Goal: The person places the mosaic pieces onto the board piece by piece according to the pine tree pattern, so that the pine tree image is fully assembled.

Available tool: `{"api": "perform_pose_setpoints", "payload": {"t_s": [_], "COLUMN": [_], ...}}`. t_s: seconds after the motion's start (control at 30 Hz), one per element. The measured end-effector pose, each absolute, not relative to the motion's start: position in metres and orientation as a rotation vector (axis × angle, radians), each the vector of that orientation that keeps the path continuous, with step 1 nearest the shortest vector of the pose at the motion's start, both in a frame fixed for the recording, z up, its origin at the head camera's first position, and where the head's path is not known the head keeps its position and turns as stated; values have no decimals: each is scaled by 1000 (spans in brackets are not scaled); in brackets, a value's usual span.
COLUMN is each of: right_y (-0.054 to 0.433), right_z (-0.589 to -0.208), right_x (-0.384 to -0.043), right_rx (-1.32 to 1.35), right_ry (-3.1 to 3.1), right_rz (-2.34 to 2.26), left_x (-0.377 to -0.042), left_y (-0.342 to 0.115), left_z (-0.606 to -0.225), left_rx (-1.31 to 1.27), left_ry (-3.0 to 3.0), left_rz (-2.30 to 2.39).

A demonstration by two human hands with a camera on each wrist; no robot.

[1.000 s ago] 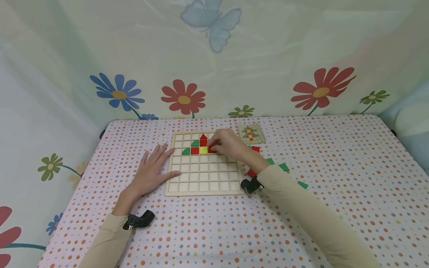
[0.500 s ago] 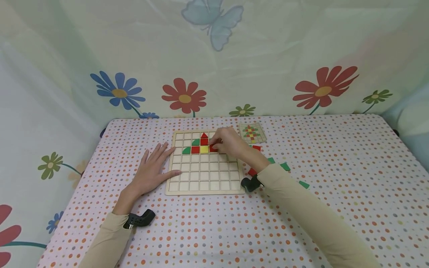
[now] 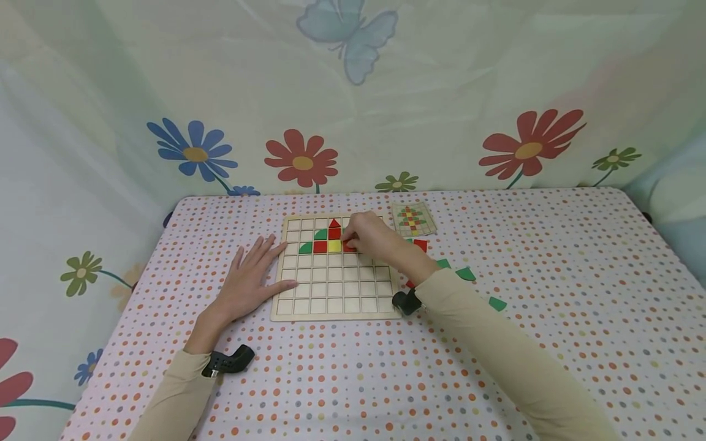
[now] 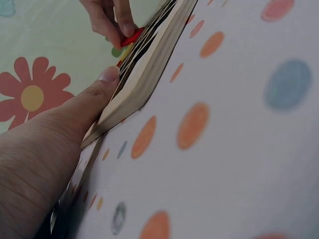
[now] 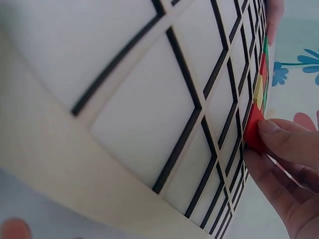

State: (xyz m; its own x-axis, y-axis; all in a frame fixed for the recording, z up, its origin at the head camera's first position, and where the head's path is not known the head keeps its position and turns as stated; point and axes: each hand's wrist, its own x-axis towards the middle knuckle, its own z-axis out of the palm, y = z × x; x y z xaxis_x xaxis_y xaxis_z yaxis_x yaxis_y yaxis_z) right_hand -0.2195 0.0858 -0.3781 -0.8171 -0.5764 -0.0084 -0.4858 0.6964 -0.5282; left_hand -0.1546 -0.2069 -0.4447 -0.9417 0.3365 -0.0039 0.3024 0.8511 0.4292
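Note:
A wooden grid board (image 3: 335, 316) lies on the table, with square cells. My left hand (image 3: 250, 282) rests at its left edge, fingers spread, with the thumb over the rim. My right hand (image 3: 371, 236) pinches a red square tile (image 5: 253, 130) between thumb and fingers at the cell right of the yellow tile (image 3: 334, 246). Left of the yellow one are a red square (image 3: 320, 247) and a green quarter-round tile (image 3: 306, 248). Higher up sit a red triangle (image 3: 334, 223), another red square (image 3: 334, 234) and a green quarter-round (image 3: 321, 234). My right hand covers the board's upper right cells.
Behind the board's right side lies a pattern card (image 3: 413, 219) printed with a tree of coloured tiles. Loose tiles are scattered right of the board, among them a red one (image 3: 420, 245) and green ones (image 3: 466, 274), some partly behind my right forearm. A dotted cloth (image 3: 342, 380) covers the table.
My right wrist has shifted slightly left while the fingers stay on the red square tile. The left hand has not moved.

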Motion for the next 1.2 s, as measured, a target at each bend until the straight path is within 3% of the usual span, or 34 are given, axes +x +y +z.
{"api": "perform_pose_setpoints", "payload": {"t_s": [0.53,0.97,1.2], "right_y": [96,201,252], "right_z": [-386,-354,-357], "right_x": [-208,-171,-159], "right_rx": [-854,-743,-673], "right_ry": [2704,2620,2667], "right_rz": [-904,-908,-825], "left_x": [-154,-156,-157], "left_y": [-207,-206,-209], "left_z": [-446,-451,-450], "left_rx": [513,540,528], "left_ry": [2949,2950,2964], "left_rz": [662,695,653]}}
